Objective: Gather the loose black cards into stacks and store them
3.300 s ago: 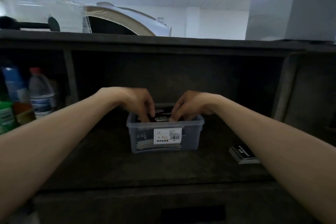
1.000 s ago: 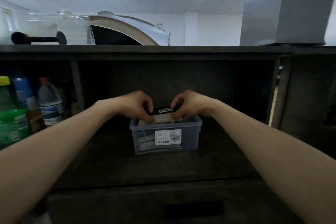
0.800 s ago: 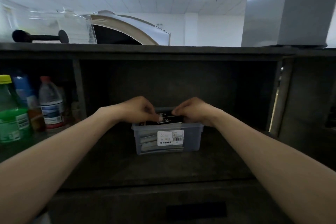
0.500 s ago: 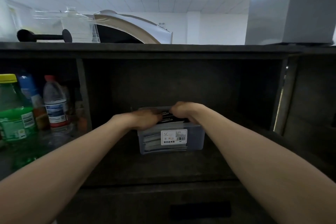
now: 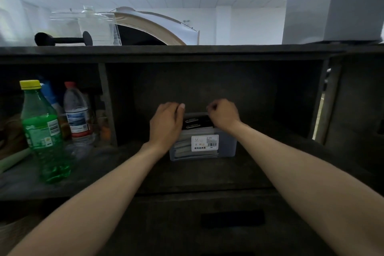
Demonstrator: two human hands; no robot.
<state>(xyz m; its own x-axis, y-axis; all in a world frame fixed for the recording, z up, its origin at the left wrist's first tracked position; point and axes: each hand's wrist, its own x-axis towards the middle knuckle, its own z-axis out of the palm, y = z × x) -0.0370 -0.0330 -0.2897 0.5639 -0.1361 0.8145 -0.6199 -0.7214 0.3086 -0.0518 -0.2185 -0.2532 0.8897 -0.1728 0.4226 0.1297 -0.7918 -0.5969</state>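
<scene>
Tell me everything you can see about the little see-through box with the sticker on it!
The clear plastic box is a small, open-topped bin that looks like frosted plastic. It sits upright on the dark shelf in the middle compartment. A white barcode label is stuck on its front. Stacks of black cards fill it, poking above the rim. The left hand covers its left side and the right hand rests at its back right.

The left end of the clear storage box (image 5: 226, 145) on the shelf (image 5: 207, 174) is covered by the left hand (image 5: 166, 125), and the fingertips of the right hand (image 5: 223, 115) are curled out of sight at its back rim. Print on the black cards (image 5: 197, 125) and the box label (image 5: 204, 143) is too small to be read. Both forearms are cut off by the lower edge, and items behind the green bottle (image 5: 42, 131) are lost in shadow.
</scene>
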